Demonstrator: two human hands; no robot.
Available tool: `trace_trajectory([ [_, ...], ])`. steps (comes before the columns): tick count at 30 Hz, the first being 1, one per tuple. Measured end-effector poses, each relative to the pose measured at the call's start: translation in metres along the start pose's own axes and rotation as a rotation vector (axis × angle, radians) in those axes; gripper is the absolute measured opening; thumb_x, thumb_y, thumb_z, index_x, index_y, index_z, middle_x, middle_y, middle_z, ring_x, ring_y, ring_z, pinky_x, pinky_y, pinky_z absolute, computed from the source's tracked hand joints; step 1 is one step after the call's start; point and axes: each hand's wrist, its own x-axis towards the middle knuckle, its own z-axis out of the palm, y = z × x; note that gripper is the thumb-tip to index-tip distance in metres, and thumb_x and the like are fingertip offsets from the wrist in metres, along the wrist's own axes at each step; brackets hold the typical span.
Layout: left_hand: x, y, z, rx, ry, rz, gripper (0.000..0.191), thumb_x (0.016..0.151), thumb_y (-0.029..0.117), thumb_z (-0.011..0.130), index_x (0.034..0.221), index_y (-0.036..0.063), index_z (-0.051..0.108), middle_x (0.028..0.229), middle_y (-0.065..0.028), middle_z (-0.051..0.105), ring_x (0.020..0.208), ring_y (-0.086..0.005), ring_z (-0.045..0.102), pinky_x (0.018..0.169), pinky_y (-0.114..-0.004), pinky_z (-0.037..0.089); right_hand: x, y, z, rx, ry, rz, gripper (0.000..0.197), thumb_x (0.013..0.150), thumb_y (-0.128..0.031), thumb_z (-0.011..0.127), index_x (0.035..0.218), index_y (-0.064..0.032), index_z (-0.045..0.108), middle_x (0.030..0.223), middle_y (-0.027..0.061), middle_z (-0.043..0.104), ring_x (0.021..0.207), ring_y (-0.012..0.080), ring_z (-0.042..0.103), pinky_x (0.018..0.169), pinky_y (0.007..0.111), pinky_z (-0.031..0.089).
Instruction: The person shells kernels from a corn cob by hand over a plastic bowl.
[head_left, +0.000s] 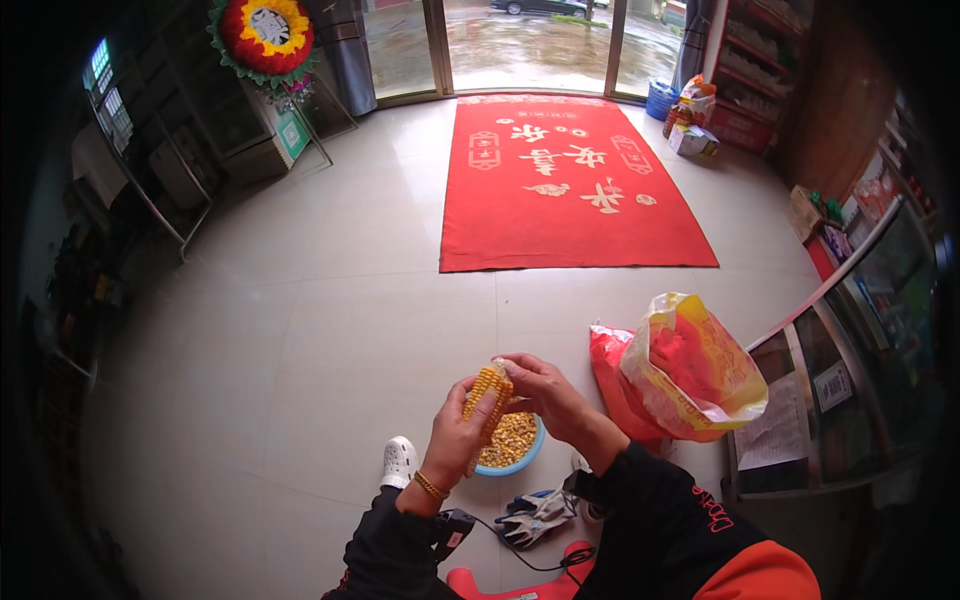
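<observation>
My left hand (459, 424) is wrapped around an ear of dried yellow corn (480, 390), its thumb laid along the kernels. The ear tilts, with its upper end to the right. At that end, the fingers of my right hand (551, 390) grip the tip. Below both hands a light blue basin (517, 466) on the floor holds loose corn kernels (511, 441); the hands hide part of it. A pair of white-and-blue work gloves (541, 516) lies on the tiles nearer to me.
Right of the basin stand a red sack (619, 375) and an open yellow-and-red plastic bag (694, 371). A glass display counter (817, 397) is farther right. Below the gloves lies a red plastic object (517, 585) beside a black cable (544, 568). A red mat (525, 232) lies before the doorway.
</observation>
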Motion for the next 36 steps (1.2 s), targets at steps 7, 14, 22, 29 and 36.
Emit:
trace_trajectory([
  [7,-0.004,0.006,0.008,-0.085,-0.031,-0.154,0.048,0.091,0.03,0.061,0.122,0.0011,0.038,0.101,-0.0122,0.06,0.084,-0.0141,0.062,0.068,-0.024,0.051,-0.001,0.006,-0.003,-0.108,0.013,-0.057,0.042,0.087,-0.033,0.064,0.115,-0.0026,0.053,0.097,0.0064,0.061,0.09,0.0142,0.061,0.077,0.027,0.05],
  [14,-0.003,0.011,0.009,0.307,-0.099,-0.195,0.055,0.09,0.033,0.061,0.127,0.0033,0.034,0.095,-0.0082,0.059,0.079,-0.0109,0.058,0.063,-0.023,0.048,-0.005,0.001,0.0,-0.129,0.094,-0.056,0.035,0.086,-0.03,0.067,0.105,-0.004,0.054,0.091,0.0039,0.059,0.083,0.0106,0.058,0.071,0.023,0.047],
  [22,-0.003,0.015,0.01,-0.147,-0.208,-0.326,0.057,0.091,0.032,0.059,0.134,0.0056,0.031,0.105,-0.0079,0.056,0.081,-0.0105,0.058,0.057,-0.021,0.047,-0.003,0.005,0.002,-0.037,0.066,-0.099,0.03,0.09,-0.024,0.062,0.105,-0.0005,0.053,0.088,0.0062,0.059,0.079,0.0115,0.059,0.067,0.024,0.049],
  [29,-0.005,0.016,0.011,-0.062,-0.129,-0.202,0.054,0.093,0.029,0.057,0.135,0.0068,0.031,0.106,-0.0072,0.057,0.081,-0.0104,0.059,0.054,-0.02,0.047,-0.003,0.002,0.001,-0.017,-0.011,-0.065,0.033,0.091,-0.027,0.059,0.113,-0.003,0.053,0.099,0.0056,0.059,0.09,0.0113,0.059,0.077,0.026,0.049],
  [36,-0.002,0.019,0.006,-0.199,-0.167,-0.225,0.047,0.094,0.023,0.054,0.135,0.0066,0.035,0.112,-0.0063,0.056,0.089,-0.0108,0.058,0.062,-0.021,0.048,-0.004,-0.001,-0.001,0.004,-0.033,-0.072,0.034,0.091,-0.025,0.059,0.115,-0.0029,0.053,0.101,0.0061,0.058,0.093,0.0129,0.059,0.081,0.027,0.049],
])
